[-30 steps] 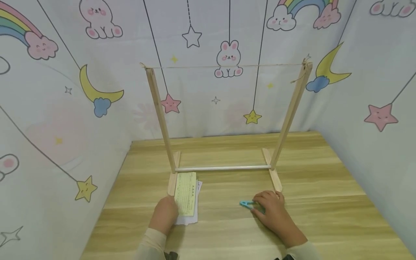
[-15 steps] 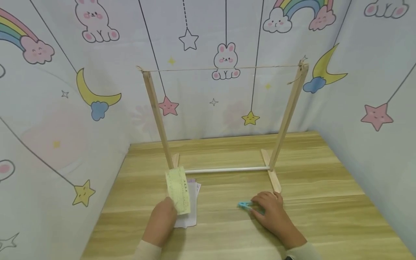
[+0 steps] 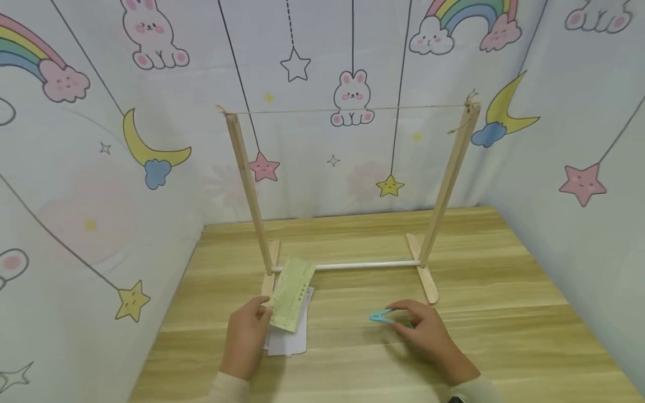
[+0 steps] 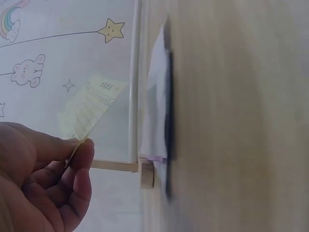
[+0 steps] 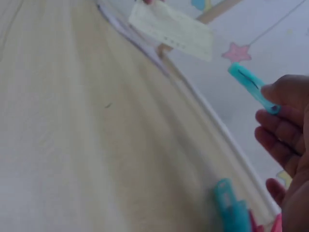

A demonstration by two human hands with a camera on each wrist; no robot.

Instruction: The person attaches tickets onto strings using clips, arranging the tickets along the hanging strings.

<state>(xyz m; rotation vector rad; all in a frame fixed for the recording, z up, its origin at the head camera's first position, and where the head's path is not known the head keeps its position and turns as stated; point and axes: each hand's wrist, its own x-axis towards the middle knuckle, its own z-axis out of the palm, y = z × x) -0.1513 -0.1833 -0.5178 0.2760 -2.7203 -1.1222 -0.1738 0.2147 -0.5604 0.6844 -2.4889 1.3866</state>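
Observation:
A yellow-green printed paper slip (image 3: 297,291) is pinched between the thumb and fingers of my left hand (image 3: 245,338). It hangs tilted above a small stack of white papers (image 3: 294,342). The left wrist view shows the slip (image 4: 96,104) raised off the tabletop, apart from the stack (image 4: 157,96). To the right, my right hand (image 3: 428,331) pinches a light-blue clothespin (image 3: 377,317) by its handle end. In the right wrist view the clothespin (image 5: 246,82) is held above the table.
A wooden frame stands behind the hands, with a left post (image 3: 248,190), a right post (image 3: 450,187), a string (image 3: 302,111) tied between their tops and a white rod (image 3: 368,265) low down. More clothespins, one teal (image 5: 227,203), lie near the right hand. Patterned cloth walls surround the table.
My left hand has lifted the yellow-green slip off the stack and swung its top to the right. My right hand has raised the clothespin slightly off the table.

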